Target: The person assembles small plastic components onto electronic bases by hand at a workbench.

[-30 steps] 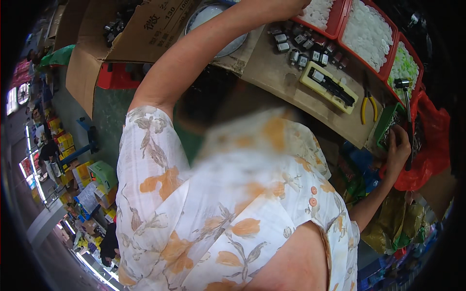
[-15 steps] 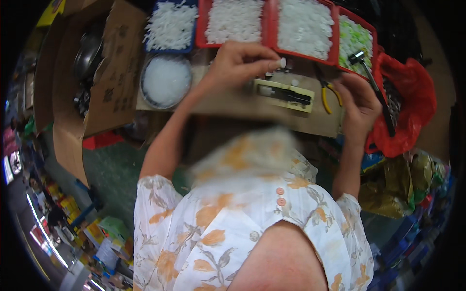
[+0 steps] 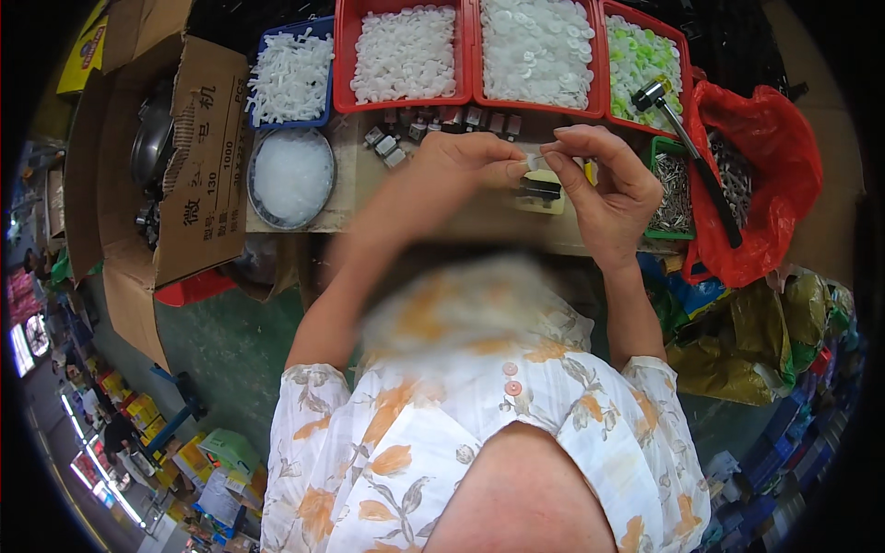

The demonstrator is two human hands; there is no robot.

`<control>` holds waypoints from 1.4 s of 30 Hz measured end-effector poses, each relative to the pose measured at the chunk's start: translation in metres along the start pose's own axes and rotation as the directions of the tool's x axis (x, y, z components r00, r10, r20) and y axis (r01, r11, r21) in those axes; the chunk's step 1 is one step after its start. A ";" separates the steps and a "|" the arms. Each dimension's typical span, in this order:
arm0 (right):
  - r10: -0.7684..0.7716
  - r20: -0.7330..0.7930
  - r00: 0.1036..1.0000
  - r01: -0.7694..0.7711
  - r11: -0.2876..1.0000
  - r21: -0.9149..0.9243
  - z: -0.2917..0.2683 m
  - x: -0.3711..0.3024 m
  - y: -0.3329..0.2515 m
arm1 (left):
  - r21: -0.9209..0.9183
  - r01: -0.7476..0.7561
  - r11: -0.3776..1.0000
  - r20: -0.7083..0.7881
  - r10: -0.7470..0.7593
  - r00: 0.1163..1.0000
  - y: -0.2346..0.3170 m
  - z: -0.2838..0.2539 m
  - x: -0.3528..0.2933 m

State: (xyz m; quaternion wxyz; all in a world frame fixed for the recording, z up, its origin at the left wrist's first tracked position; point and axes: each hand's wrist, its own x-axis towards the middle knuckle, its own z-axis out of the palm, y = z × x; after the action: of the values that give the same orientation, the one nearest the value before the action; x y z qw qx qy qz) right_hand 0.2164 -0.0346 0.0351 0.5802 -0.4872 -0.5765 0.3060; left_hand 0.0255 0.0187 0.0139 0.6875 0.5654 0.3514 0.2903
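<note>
- Left hand (image 3: pixel 466 158): thumb and forefinger clamped on a small white piece (image 3: pixel 533 162); forearm blurred.
- Right hand (image 3: pixel 613 180): thumb and forefinger close together at the same piece (can't tell if they grip it or just sit beside it); palm turned toward the left hand.
- White piece sits between the two hands' fingertips, above the table (image 3: pixel 353 170).
- Pale yellow fixture (image 3: pixel 544 205): on the table just below the fingertips, partly hidden by the left hand; black part (image 3: pixel 538 189) lies in it.
- Small motors (image 3: pixel 383 145): loose on the table beyond the left hand, some hidden behind it.
- Green tray (image 3: pixel 670 234): right of the right hand, thin metal pins inside.
- Hammer (image 3: pixel 698 152): metal head on the rightmost red tray (image 3: pixel 645 125), which holds white and green pieces; black handle slants over the red bag (image 3: pixel 784 175).
- Two more red trays along the back, both full of small white parts.
- Far left: blue tray (image 3: pixel 290 124) of white pieces, round metal bowl (image 3: pixel 334 173) before it, open cardboard box (image 3: pixel 203 147) beside.
</note>
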 end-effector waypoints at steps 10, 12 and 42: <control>0.053 0.007 0.999 -0.053 0.999 0.008 -0.001 -0.002 -0.007 | -0.035 0.059 0.998 -0.032 -0.060 0.998 0.000 0.002 -0.005; 0.039 -0.015 0.999 -0.038 0.998 0.055 0.001 -0.004 -0.008 | -0.035 0.063 0.997 -0.029 -0.064 0.998 0.002 0.001 -0.006; -0.049 0.255 0.966 0.096 0.980 -0.175 0.006 -0.026 0.005 | 0.191 -0.064 0.980 -0.134 0.091 0.987 -0.001 0.011 -0.044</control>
State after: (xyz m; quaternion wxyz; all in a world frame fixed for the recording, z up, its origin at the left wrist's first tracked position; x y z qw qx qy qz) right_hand 0.2081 -0.0556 0.0202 0.4657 -0.4753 -0.6885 0.2883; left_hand 0.0086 -0.0227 0.0207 0.5931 0.6182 0.4027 0.3223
